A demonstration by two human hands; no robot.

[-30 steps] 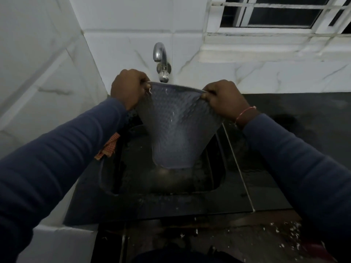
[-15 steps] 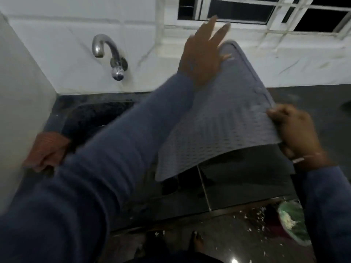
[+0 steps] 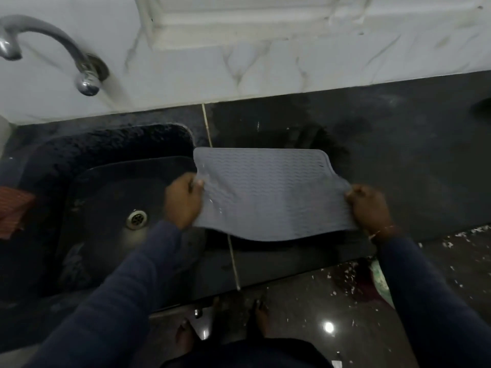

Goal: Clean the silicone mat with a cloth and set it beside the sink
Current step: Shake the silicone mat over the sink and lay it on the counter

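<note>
A grey ribbed silicone mat [image 3: 268,192] lies spread over the dark countertop [image 3: 398,144], just right of the black sink [image 3: 106,208]. Its far edge looks flat on the counter; its near edge sags, slightly lifted. My left hand [image 3: 183,203] grips the mat's left edge. My right hand [image 3: 369,205] grips its right edge. An orange checked cloth [image 3: 13,211] hangs at the sink's left rim, apart from both hands.
A chrome tap [image 3: 85,78] juts from the white marble wall above the sink. The drain [image 3: 136,219] sits in the basin. White scraps litter the floor [image 3: 345,288] at the right, beside a green object [image 3: 380,282]. My feet stand below the counter edge.
The mat was held upright over the sink, then swung right and laid down on the counter beside it. Both hands now hold its side edges.
</note>
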